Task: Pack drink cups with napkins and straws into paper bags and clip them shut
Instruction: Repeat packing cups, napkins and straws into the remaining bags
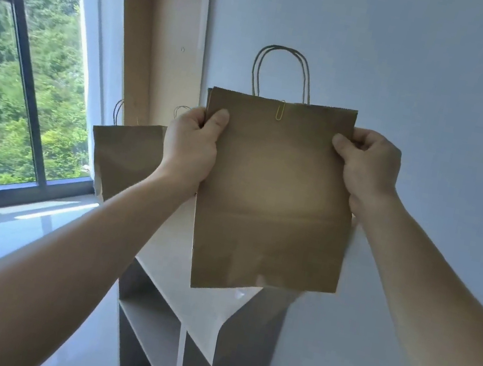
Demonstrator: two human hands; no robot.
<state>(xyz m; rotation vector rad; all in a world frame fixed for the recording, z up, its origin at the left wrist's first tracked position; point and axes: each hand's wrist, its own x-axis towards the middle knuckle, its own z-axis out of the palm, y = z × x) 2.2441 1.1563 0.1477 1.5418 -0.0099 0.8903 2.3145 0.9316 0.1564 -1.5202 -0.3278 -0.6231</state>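
Currently, both hands grip one brown paper bag (273,195) and hold it upright, its broad face toward the camera.

1. Left hand (191,148): it grasps the bag's left edge near the top. The thumb presses on the near face and the fingers curl behind the edge.
2. Right hand (364,172): it grasps the right edge at about the same height, thumb on the near face and fingers curled round the edge.
3. Bag mouth: the top edges lie flat together. A yellow clip (280,110) sits over the top edge, left of centre. Two twisted handles (282,70) stand up above the mouth.
4. Position: the bag is over the white desk (205,308), close to the wall (415,68). Whether its lower edge touches the desk top cannot be told.
5. Contents: the bag is opaque, so nothing inside it is visible.

A second bag (125,156) stands upright on the far left end of the desk, apart from the held bag and behind the left hand. Open compartments (151,321) lie below the desk top. A large window (26,80) fills the left side.
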